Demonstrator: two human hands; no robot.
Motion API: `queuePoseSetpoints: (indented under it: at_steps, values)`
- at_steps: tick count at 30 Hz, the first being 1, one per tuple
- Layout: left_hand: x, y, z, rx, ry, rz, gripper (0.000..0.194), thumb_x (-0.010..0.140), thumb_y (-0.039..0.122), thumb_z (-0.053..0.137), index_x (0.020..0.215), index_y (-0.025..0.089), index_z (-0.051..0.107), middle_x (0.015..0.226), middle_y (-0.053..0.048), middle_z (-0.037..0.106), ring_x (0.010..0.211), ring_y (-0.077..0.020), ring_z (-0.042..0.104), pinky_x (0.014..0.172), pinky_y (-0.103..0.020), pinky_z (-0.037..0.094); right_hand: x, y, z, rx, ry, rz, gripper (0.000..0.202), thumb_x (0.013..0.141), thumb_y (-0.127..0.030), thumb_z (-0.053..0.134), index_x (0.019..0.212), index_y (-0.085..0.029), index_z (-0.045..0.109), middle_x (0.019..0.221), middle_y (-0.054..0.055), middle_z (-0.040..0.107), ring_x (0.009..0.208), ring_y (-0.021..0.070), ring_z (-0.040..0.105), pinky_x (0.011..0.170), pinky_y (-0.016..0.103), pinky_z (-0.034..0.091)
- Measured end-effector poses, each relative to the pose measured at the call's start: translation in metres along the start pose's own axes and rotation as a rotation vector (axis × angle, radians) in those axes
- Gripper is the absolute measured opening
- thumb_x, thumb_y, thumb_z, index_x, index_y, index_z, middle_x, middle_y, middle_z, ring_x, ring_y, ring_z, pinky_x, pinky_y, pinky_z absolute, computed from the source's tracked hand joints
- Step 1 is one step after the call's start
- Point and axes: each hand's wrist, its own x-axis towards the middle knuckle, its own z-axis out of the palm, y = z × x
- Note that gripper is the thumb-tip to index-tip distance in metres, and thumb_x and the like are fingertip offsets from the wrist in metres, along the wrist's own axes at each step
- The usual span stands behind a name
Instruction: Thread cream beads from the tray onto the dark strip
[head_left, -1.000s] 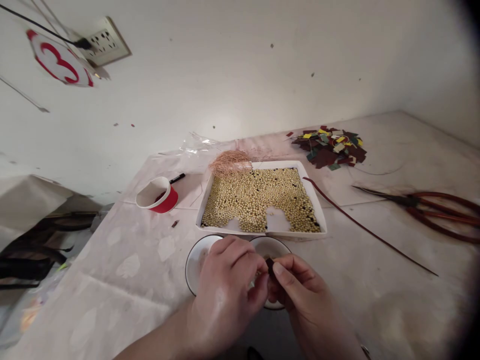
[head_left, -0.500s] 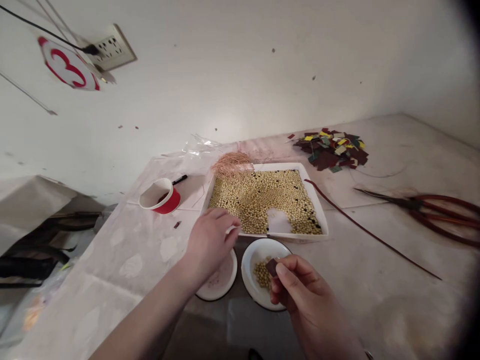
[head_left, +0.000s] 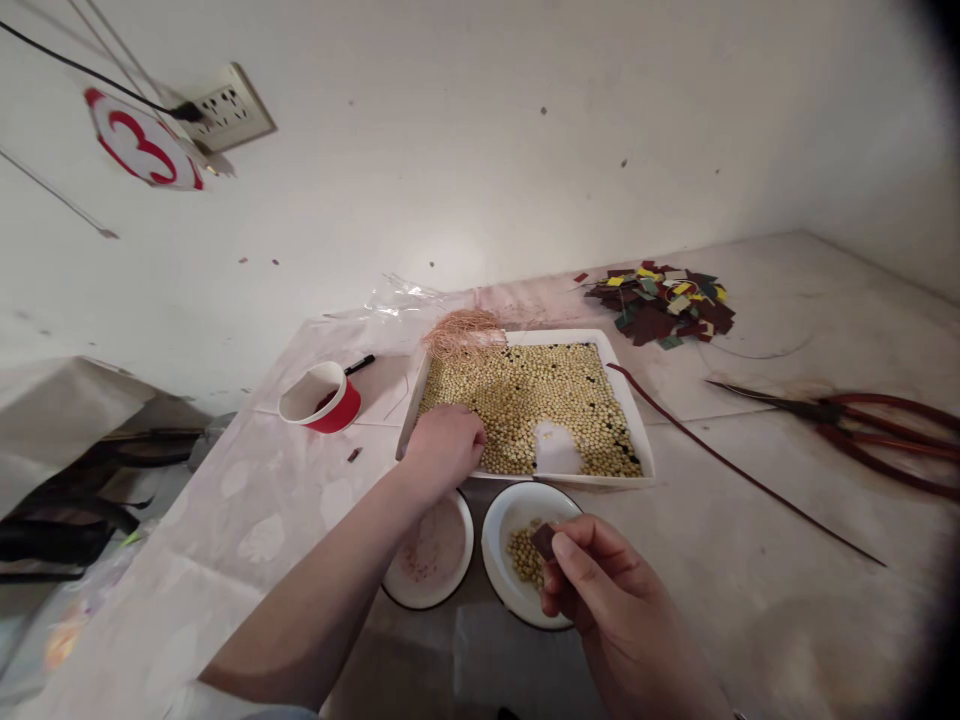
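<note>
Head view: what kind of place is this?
Probably a handicraft bench against a wall, not a kitchen. A tray of pale beads, a pile of coloured scraps, big scissors and a numbered sign suggest a workstation.

Red cup left, scissors right, coloured scraps behind, wall socket.
</note>
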Motion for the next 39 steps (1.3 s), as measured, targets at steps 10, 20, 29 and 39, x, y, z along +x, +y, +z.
queuePoseSetpoints:
  at_steps: [10, 20, 29, 39]
  values:
    - [-0.05, 0.026, -0.047, -0.246, 0.303, -0.019, 0.008, 0.077, 0.013, 0.057, 0.074, 0.019, 0.061, 0.078, -0.001, 0.063, 0.078, -0.0158, 0.06, 0.07, -0.03, 0.048, 0.002, -0.001, 0.001, -0.004, 0.009, 0.01, 0.03, 0.071, -0.045, 0.073, 0.065, -0.019, 0.058, 0.055, -0.004, 0.056, 0.05, 0.0102, 0.049, 0.051, 0.023, 0.038]
    - [-0.089, 0.073, -0.034, -0.507, 0.443, 0.149, 0.01, 0.075, 0.011, 0.062, 0.07, 0.019, 0.06, 0.073, 0.0, 0.061, 0.07, -0.0149, 0.054, 0.065, -0.032, 0.043, -0.005, 0.001, 0.003, -0.03, -0.059, 0.003, 0.03, 0.076, -0.045, 0.069, 0.067, -0.019, 0.058, 0.055, -0.004, 0.053, 0.053, 0.0097, 0.045, 0.052, 0.023, 0.036]
    - [-0.086, 0.073, -0.029, -0.47, 0.441, 0.143, 0.009, 0.076, 0.011, 0.06, 0.072, 0.019, 0.06, 0.075, -0.001, 0.061, 0.072, -0.0166, 0.054, 0.065, -0.034, 0.043, -0.002, -0.003, 0.004, -0.046, -0.03, -0.005, 0.031, 0.074, -0.045, 0.071, 0.065, -0.019, 0.058, 0.054, -0.004, 0.053, 0.052, 0.0101, 0.045, 0.052, 0.023, 0.037]
    - [-0.087, 0.072, -0.025, -0.473, 0.42, 0.149, 0.01, 0.077, 0.011, 0.059, 0.07, 0.019, 0.059, 0.072, -0.001, 0.061, 0.072, -0.0171, 0.055, 0.066, -0.035, 0.044, -0.003, -0.001, 0.003, -0.049, -0.021, -0.017, 0.031, 0.075, -0.045, 0.07, 0.066, -0.019, 0.058, 0.054, -0.004, 0.052, 0.052, 0.0091, 0.045, 0.052, 0.022, 0.037]
